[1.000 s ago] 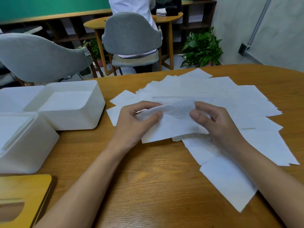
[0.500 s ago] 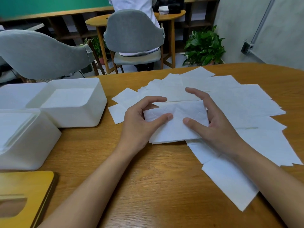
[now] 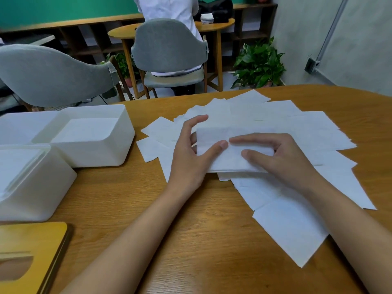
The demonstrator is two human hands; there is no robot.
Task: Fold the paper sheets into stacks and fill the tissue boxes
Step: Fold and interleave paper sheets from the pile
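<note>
Hands on folded sheet (image 3: 229, 163): left hand (image 3: 191, 160) in a pinch, right hand (image 3: 284, 160) flat.

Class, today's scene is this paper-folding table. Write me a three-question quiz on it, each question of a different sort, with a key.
1. True or false: the left hand and the right hand both touch the folded sheet.
2. Multiple choice: the loose sheets lie A) spread over the table, B) inside a drawer, C) on the floor.
3. Fill the gap: the open white box stands on the person's ___ side of the hands.
Key: 1 true; 2 A; 3 left.
</note>
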